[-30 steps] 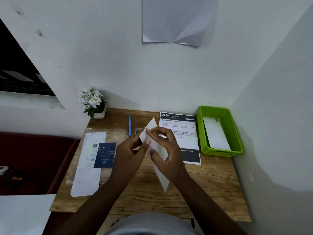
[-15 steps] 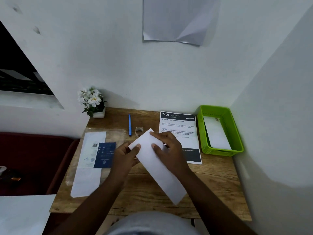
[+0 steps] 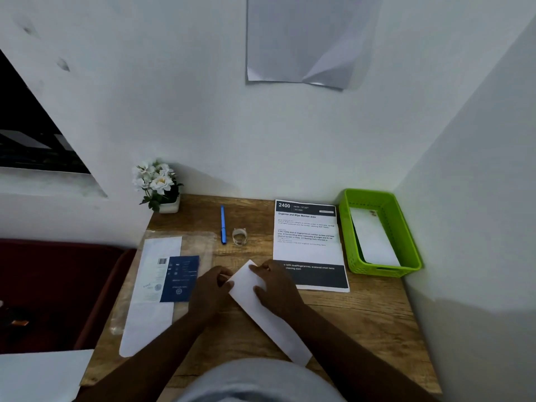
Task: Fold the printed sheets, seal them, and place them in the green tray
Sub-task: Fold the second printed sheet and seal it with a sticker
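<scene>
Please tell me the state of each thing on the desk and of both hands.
folded sheet: flat on desk, under both hands
left hand: rests on sheet's edge
right hand: presses sheet
printed sheet: unfolded, flat
green tray: holds white paper
tape roll: untouched
blue pen: lying, untouched

Dim, cool, greyish light throughout, seemingly falling from above and behind the camera. Soft shadow right of the flower pot (image 3: 169,203) on the wall, and a broad darker band across the lower right of the frame. Faint sheen on the curled lower edge of the paper on the wall (image 3: 304,39). Strong wide-angle bending of straight lines toward the edges. Fine print on the printed sheet (image 3: 309,245) soft, mostly unreadable. Black, detail-free patch at left.
</scene>
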